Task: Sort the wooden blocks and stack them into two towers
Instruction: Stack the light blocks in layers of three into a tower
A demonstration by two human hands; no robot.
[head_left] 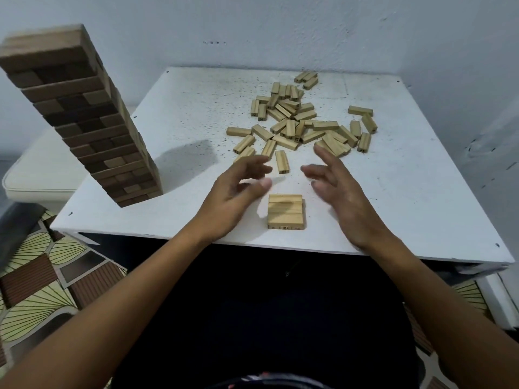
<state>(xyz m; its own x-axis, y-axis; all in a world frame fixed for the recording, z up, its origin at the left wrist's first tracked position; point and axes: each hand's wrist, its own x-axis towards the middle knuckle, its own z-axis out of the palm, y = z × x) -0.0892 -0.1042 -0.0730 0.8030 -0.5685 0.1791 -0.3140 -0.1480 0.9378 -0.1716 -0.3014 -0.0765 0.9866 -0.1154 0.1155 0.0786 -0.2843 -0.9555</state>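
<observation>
Fig.: Your left hand (238,186) & right hand (334,186), fingers loose and empty, flanked the stack (286,211), prob. to square it; pile (303,122) waited behind, dark tower (84,116) done.

A white square table (179,108) stands pushed up to a pale bluish-white wall (252,23), whose paint looks rough and scuffed. A second wall (477,66) closes in along the table's right edge, forming a corner behind the far right corner. The tabletop is speckled with small dark marks, densest toward the far edge, and small dark dots sit near its corners. Beyond the left edge is a cream cushioned seat (39,175). The floor (42,276) below shows a pattern of pale yellow fan shapes and brown ribbed panels. Light is soft and even.
</observation>
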